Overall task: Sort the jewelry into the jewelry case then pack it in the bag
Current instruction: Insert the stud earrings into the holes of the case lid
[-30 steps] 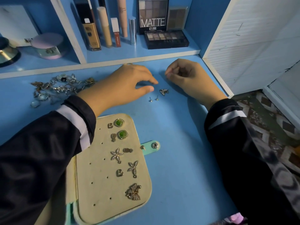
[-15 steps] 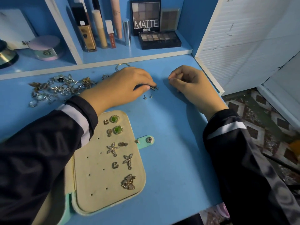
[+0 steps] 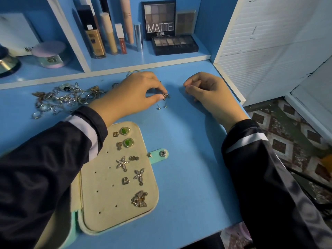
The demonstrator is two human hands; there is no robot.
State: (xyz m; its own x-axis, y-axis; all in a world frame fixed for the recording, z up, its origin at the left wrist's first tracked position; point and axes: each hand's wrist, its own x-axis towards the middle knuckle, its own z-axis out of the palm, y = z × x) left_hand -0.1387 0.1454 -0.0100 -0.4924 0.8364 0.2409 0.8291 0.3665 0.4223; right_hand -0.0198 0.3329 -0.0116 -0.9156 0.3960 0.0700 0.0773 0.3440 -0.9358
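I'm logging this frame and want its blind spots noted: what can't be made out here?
Head view only.
1. Right hand: curled fingers hide whether it holds anything.
2. Jewelry pile: pieces tangled and too small to count; the left hand covers its right end.
3. Jewelry case: its left side lies under the left sleeve.

Dim, cool light w/ a blue cast over the surface (image 3: 188, 159); brightest patch is mid-surface, corners fall off dark. A soft shadow lies on the surface left of & under the right hand (image 3: 212, 94); shelf (image 3: 143, 58) bays get darker toward the left. Small glare on the chrome tube (image 3: 138, 36) & a sheen streak on the right sleeve (image 3: 291, 203). Wide-angle bend: shelf edge bows, white panel (image 3: 269, 51) leans. Centre fairly sharp; loose jewelry pile (image 3: 59, 99) & frame edges soft, smeary.
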